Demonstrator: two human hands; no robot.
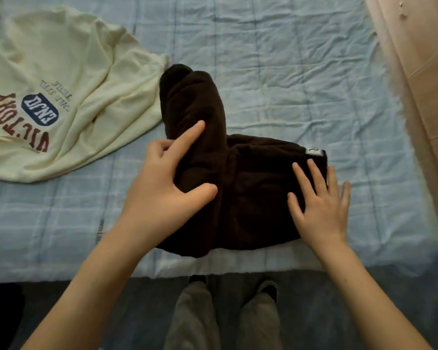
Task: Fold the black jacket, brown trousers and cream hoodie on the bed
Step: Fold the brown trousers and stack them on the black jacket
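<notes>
Nearest the camera, the person's grey trouser legs (pixel 223 317) and dark shoes stand on a dim floor just short of the bed's front edge. On the bed (pixel 301 79), close to that edge, lie the brown trousers (pixel 253 188), partly folded into an L: a broad bundle lying crosswise and one narrower part running away from the viewer. The right hand (pixel 321 205) lies flat on the bundle's right end, fingers straight and slightly spread, pressing the cloth. Just beyond its fingertips a small pale tag (pixel 314 152) sits at the trousers' far right corner; its mark is too small to read. The left hand (pixel 167 178) grips a fold where the two parts meet, thumb tucked under the cloth and forefinger stretched along the top. Farther back on the left, apart from the trousers, the cream hoodie (pixel 61 79) lies rumpled and unfolded, its print upside down: red letters reading "VICTORA" as far as they show, and a navy badge reading "ENJOY". The bed wears a creased pale blue checked sheet, with open sheet beyond and right of the trousers. A light wooden panel (pixel 420 72) borders the right side.
</notes>
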